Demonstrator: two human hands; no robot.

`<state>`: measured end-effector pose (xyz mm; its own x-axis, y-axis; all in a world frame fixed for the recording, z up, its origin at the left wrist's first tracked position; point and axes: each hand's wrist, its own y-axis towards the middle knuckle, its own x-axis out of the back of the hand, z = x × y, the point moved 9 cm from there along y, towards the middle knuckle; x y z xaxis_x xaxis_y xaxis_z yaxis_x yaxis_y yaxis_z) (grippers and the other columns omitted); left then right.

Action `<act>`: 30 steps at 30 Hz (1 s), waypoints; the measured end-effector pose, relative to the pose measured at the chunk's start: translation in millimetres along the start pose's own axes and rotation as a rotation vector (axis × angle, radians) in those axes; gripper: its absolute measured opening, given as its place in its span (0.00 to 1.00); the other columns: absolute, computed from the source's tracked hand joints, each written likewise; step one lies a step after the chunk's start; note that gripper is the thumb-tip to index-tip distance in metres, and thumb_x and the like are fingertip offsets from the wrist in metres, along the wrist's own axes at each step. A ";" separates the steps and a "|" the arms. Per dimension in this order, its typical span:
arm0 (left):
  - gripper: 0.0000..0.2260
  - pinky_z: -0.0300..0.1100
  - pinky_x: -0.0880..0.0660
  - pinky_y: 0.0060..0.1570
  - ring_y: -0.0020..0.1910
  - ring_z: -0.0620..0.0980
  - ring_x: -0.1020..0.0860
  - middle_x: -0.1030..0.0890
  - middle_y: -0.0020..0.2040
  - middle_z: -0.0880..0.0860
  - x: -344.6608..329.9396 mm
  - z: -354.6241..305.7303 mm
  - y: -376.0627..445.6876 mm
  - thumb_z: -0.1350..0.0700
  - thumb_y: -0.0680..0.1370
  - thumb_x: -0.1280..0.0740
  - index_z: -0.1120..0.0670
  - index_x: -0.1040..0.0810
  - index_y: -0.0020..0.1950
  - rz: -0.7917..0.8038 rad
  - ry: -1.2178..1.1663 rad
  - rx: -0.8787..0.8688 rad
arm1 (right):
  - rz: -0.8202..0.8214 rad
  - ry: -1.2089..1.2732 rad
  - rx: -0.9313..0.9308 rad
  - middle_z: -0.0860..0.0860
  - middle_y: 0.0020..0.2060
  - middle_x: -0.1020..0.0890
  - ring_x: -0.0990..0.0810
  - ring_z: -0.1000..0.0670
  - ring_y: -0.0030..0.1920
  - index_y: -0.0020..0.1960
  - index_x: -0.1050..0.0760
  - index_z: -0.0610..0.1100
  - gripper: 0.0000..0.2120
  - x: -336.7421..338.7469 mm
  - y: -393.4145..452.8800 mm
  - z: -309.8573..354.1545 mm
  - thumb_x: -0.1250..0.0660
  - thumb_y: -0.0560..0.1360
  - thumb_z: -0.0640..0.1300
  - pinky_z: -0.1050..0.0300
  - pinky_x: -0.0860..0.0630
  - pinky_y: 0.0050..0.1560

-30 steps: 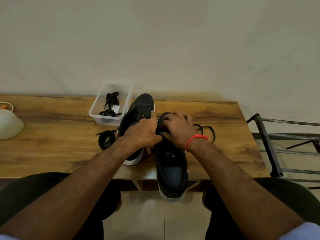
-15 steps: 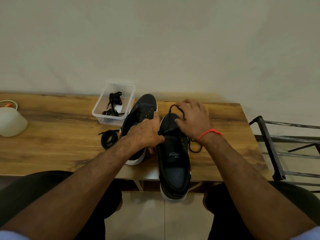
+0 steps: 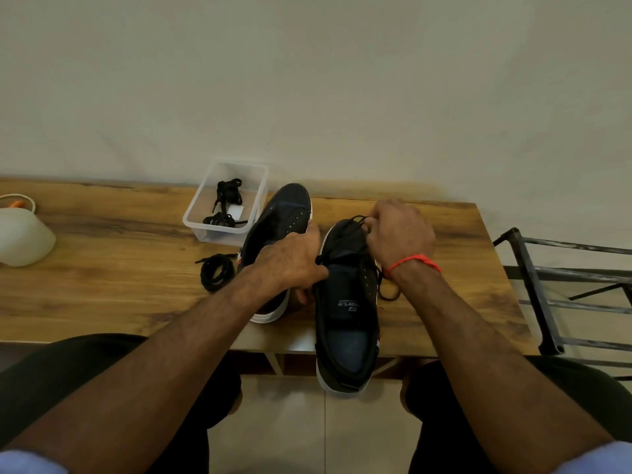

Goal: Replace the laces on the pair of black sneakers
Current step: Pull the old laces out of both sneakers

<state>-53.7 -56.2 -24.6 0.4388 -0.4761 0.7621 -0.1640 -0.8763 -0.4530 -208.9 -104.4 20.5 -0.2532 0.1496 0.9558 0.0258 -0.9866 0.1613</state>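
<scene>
Two black sneakers with white soles lie on the wooden table (image 3: 102, 295). The right sneaker (image 3: 349, 323) points away from me, its heel hanging over the table's front edge. My left hand (image 3: 290, 261) grips its left side near the eyelets. My right hand (image 3: 398, 234) pinches a black lace (image 3: 352, 222) over the toe end; the lace runs down the shoe's right side to a loop on the table. The left sneaker (image 3: 277, 220) lies unlaced behind my left hand. A coiled black lace (image 3: 217, 275) lies left of it.
A clear plastic box (image 3: 201, 220) with two bundled black laces stands at the back of the table. A white rounded object (image 3: 24, 234) sits at the far left. A dark metal rack (image 3: 547, 295) stands to the right of the table. My knees are under the front edge.
My right hand has moved from the middle of the right sneaker up to its toe end, pulling the lace along. My left hand has stayed on the shoe's side.
</scene>
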 end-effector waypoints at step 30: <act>0.18 0.50 0.18 0.48 0.28 0.43 0.17 0.17 0.43 0.49 -4.3 5.4 3.2 0.52 0.81 0.33 0.50 0.34 0.68 0.019 0.088 -0.012 | 0.424 -0.123 0.142 0.48 0.52 0.21 0.24 0.42 0.57 0.46 0.25 0.52 0.09 -47.0 -8.3 13.2 0.36 0.79 0.57 0.42 0.24 0.59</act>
<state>-51.3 -56.5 -31.8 0.3564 -0.4967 0.7914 -0.1823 -0.8677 -0.4625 -184.5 -102.3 -22.5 -0.0749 -0.2500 0.9653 0.2369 -0.9448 -0.2263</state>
